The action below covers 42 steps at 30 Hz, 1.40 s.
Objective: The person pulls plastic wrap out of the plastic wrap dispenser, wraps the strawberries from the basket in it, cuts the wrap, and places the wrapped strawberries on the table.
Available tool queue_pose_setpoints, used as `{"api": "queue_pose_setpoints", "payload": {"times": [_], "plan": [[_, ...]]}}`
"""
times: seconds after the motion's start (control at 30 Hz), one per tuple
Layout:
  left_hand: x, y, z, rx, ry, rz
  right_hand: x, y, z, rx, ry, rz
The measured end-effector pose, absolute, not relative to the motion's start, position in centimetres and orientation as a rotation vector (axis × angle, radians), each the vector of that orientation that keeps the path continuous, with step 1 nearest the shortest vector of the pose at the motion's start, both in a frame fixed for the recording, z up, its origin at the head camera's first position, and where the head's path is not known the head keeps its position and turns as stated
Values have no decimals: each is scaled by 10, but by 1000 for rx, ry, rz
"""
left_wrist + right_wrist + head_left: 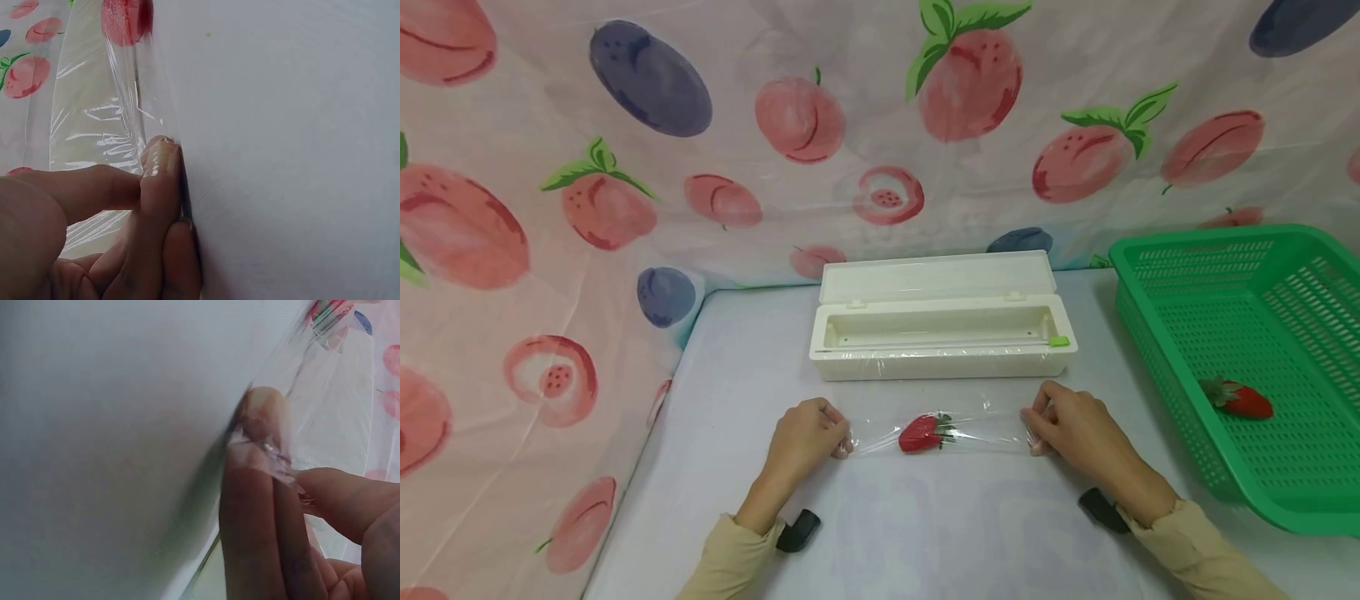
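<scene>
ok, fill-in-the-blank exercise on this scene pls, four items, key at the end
1. The left hand and right hand pinch opposite ends of the clear film; the first strawberry has its leafy end toward the ____ hand.
2. The lid of the white box is ____.
3. The second strawberry lies in the ____.
4. That container's color is ____.

Missing words: right; open; basket; green.

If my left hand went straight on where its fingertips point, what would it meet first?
Past the clear film it pinches, your left hand would likely meet the red strawberry; exact height and depth are unclear.
</scene>
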State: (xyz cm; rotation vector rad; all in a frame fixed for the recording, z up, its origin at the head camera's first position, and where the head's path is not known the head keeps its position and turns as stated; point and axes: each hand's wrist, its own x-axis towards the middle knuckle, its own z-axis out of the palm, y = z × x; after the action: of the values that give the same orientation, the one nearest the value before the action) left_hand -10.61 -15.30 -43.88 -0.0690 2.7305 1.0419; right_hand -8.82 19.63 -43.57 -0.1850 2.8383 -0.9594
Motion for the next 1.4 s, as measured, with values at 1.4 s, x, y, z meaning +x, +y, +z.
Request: {"api": "queue_pose_setpoints", "payload": {"times": [1.4], "plan": [[-103, -146, -439, 272, 3155, 595, -92, 189, -433, -315, 2967, -822]]}}
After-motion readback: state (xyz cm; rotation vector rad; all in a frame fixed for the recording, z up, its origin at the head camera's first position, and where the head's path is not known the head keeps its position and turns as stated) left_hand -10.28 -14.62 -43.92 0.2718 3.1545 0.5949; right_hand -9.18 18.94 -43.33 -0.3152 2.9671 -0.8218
